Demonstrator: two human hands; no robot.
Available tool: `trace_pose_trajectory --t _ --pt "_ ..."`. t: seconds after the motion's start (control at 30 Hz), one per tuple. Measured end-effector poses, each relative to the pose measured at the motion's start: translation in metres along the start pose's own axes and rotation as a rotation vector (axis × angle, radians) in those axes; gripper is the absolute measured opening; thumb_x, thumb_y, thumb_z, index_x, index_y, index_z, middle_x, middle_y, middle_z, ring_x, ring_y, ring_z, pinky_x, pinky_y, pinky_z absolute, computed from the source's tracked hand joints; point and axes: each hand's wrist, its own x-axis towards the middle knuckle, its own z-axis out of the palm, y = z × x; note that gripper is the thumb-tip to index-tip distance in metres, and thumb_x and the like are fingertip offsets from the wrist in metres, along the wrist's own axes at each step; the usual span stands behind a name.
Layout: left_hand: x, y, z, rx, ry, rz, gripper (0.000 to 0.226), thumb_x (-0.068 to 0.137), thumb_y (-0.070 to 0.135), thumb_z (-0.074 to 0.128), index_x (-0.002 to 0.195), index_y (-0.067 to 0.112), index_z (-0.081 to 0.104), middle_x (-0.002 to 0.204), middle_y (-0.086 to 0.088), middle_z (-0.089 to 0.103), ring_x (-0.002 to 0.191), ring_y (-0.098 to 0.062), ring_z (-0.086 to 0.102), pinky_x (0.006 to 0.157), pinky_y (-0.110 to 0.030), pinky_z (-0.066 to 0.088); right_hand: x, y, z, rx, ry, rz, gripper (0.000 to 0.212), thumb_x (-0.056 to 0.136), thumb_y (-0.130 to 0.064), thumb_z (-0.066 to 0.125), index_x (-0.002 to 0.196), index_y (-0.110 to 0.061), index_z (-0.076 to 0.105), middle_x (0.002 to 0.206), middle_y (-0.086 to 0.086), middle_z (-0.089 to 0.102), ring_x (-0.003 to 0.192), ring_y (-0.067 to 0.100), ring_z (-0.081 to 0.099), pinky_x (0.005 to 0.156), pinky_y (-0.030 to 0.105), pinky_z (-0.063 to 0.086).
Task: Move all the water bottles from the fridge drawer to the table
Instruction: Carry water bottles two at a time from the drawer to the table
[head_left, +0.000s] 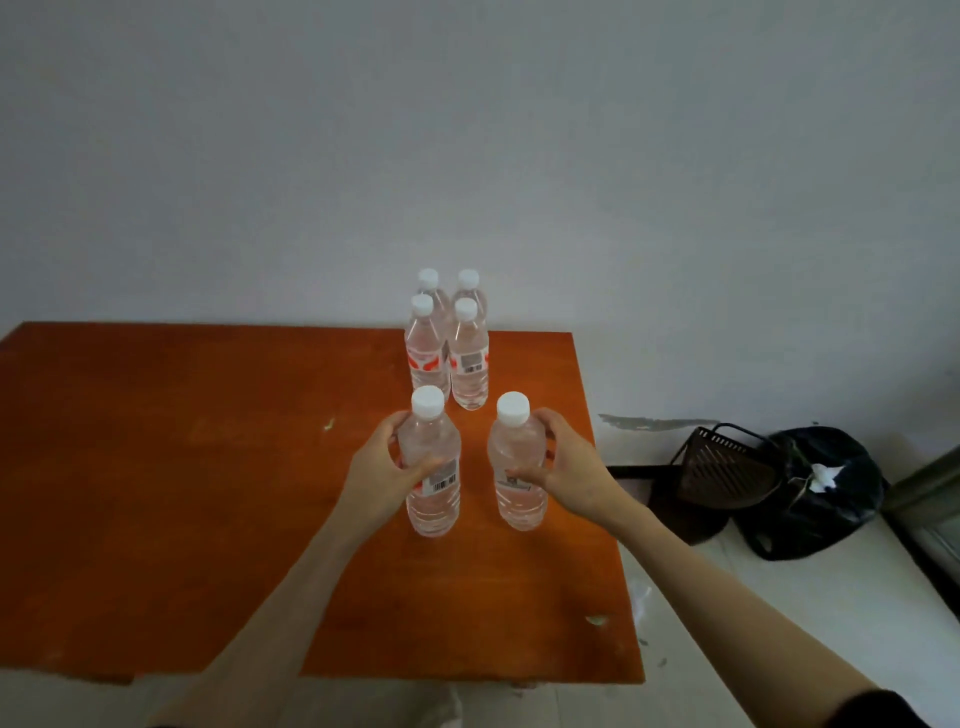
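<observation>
Pale grey wall (467, 130) is filling the upper half of my feed, and below it an orange wooden table (182, 493) is stretching from the left edge toward the middle. I am watching both bare hands working over that tabletop.

At about 12 o'clock from the hands, four water bottles (470, 358) are standing upright in a tight square near the table's far edge, white caps on, their sides touching or nearly so.

Just nearer to me, the left hand (387, 475) is gripping the left bottle (432, 467) around its middle, thumb across the front by the barcode label and fingers curled round the far side. The right hand (563, 467) is gripping the right bottle (515, 465) the same way, thumb pressing on the front label, fingers wrapping behind the shoulder. Both of these bottles are standing upright, apart from each other and a little short of the group of four. I cannot tell whether their bases are resting on the wood or hanging just above it.

At 3 o'clock from the hands, off the table's right edge, a dark slotted dustpan (727, 470) is leaning on the pale floor (779, 597), and a tied black rubbish bag (826, 493) is sitting just beside it against the wall.
</observation>
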Motion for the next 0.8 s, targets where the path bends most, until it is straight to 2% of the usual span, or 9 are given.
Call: trace_pose_trajectory --t 0.1,0.17,0.23,0.3,0.37,0.5,0.67,0.8 --pt "0.046 -0.01 -0.007 -0.036 -0.067 0.029 0.075 0.077 0.023 0.072 0.139 0.018 0.032 0.143 -0.002 0.042 0.129 -0.019 0.043 0.101 -0.033 0.038 0.044 -0.004 0.013 -0.029 -0.027 -0.018 0.072 0.075 -0.023 0.074 0.135 -0.02 0.035 0.135 0.0 0.049 0.124 0.019 0.047 0.099 0.029 0.038" --pt "0.075 -0.015 -0.011 -0.035 -0.121 0.058 0.073 0.077 0.019 0.072 0.138 0.019 0.033 0.141 -0.001 0.043 0.125 -0.012 0.042 0.098 -0.029 0.037 0.071 -0.008 0.022 -0.025 -0.046 -0.016 0.072 0.076 -0.022 0.074 0.136 -0.02 0.034 0.137 0.0 0.048 0.126 0.018 0.045 0.101 0.029 0.036" --pt "0.101 -0.02 -0.015 -0.018 -0.158 0.073 0.071 0.078 0.017 0.071 0.138 0.019 0.033 0.142 0.0 0.041 0.121 -0.006 0.039 0.1 -0.03 0.037 0.094 -0.01 0.028 -0.007 -0.053 0.006 0.072 0.077 -0.022 0.073 0.138 -0.021 0.034 0.139 -0.001 0.046 0.129 0.019 0.043 0.107 0.038 0.038" --pt "0.124 -0.024 -0.018 -0.007 -0.172 0.067 0.073 0.079 0.018 0.07 0.14 0.021 0.031 0.145 0.0 0.039 0.128 -0.011 0.039 0.103 -0.033 0.037 0.113 -0.01 0.033 0.022 -0.047 0.03 0.073 0.077 -0.022 0.073 0.138 -0.023 0.034 0.14 -0.001 0.045 0.13 0.02 0.042 0.106 0.046 0.04" --pt "0.141 -0.028 -0.019 -0.014 -0.193 0.061 0.074 0.079 0.019 0.07 0.141 0.022 0.029 0.146 0.0 0.038 0.132 -0.018 0.038 0.105 -0.036 0.037 0.127 -0.01 0.037 0.043 -0.038 0.048 0.073 0.077 -0.022 0.072 0.139 -0.025 0.033 0.141 -0.001 0.043 0.13 0.02 0.041 0.105 0.047 0.04" --pt "0.16 -0.034 -0.016 -0.045 -0.209 0.058 0.074 0.08 0.019 0.069 0.141 0.023 0.028 0.147 0.001 0.036 0.133 -0.017 0.038 0.105 -0.036 0.036 0.148 -0.006 0.045 0.018 -0.012 0.096 0.074 0.079 -0.022 0.071 0.141 -0.027 0.031 0.141 -0.001 0.034 0.131 0.018 0.035 0.109 0.045 0.036" --pt "0.172 -0.044 -0.012 -0.021 -0.199 0.027 0.076 0.078 0.023 0.071 0.14 0.029 0.029 0.149 0.002 0.033 0.135 -0.019 0.035 0.109 -0.045 0.034 0.157 -0.003 0.049 0.062 -0.002 0.132 0.075 0.08 -0.021 0.071 0.142 -0.027 0.029 0.134 0.0 0.031 0.127 0.016 0.033 0.11 0.041 0.034" --pt "0.177 -0.043 -0.013 -0.071 -0.199 0.058 0.072 0.078 0.019 0.072 0.138 0.021 0.032 0.142 0.003 0.032 0.129 -0.012 0.036 0.109 -0.039 0.035 0.158 -0.003 0.053 0.089 -0.001 0.129 0.073 0.081 -0.018 0.069 0.142 -0.028 0.028 0.135 0.0 0.03 0.124 0.011 0.032 0.108 0.035 0.033"
